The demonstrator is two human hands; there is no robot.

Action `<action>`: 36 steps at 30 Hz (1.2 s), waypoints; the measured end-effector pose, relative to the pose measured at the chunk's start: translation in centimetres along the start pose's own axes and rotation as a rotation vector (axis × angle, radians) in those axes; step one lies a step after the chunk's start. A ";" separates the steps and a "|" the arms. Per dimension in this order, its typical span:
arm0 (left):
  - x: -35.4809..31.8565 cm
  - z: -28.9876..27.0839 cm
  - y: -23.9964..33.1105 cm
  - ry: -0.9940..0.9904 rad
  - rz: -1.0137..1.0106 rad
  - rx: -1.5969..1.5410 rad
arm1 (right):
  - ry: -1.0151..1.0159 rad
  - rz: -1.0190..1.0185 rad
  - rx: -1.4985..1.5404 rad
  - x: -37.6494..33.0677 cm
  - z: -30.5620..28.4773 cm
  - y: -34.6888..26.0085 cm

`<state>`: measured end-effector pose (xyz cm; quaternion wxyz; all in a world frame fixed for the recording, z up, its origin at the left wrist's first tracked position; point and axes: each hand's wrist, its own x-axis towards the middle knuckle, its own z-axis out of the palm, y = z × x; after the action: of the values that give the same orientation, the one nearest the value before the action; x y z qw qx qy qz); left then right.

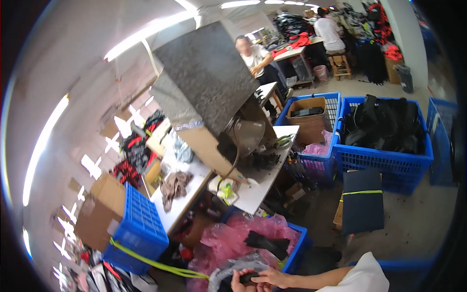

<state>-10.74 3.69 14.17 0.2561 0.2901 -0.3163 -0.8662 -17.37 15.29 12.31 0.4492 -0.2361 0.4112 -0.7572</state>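
Observation:
At the lower edge, my left hand (241,282) and my right hand (273,278) are close together. Both have their fingers closed on a small black piece (248,278), whose exact kind I cannot make out. Just behind them lies a clear plastic bag (242,264) over dark contents. Beyond it, pink plastic sheeting (226,237) fills a blue crate (297,247), with a black strap-like bundle (267,245) on top. A yellow-green band (158,265) stretches from the left toward the bag beside my left hand.
A tilted blue crate (141,228) stands left beside a cardboard box (99,207). White worktables (260,190) surround a large grey machine housing (204,73). At right, a blue crate (384,163) holds black goods near a dark padded stool (363,209). Two people (254,58) (328,31) are farther back.

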 end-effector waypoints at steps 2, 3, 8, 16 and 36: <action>-2.4 1.8 0.5 -0.030 -0.042 0.022 | -0.184 0.375 0.074 0.5 -1.8 1.6; -2.1 0.1 -0.4 -0.100 -0.050 0.066 | -0.268 0.360 0.042 0.1 -2.1 2.4; -3.1 -2.0 -2.8 -0.019 -0.086 -0.163 | -0.216 0.145 -0.399 -2.3 -2.2 3.0; -3.4 -4.2 -3.0 -0.126 -0.169 -0.160 | -0.396 0.289 -0.495 -2.8 -2.2 4.3; -5.4 -9.6 -2.3 0.186 0.054 -0.331 | -0.458 0.377 -0.307 -0.3 3.6 6.3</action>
<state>-1.14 4.81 8.35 0.3518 0.3143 -0.1520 -0.8685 -11.55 12.50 9.00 0.6213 -0.3850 0.4454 -0.5170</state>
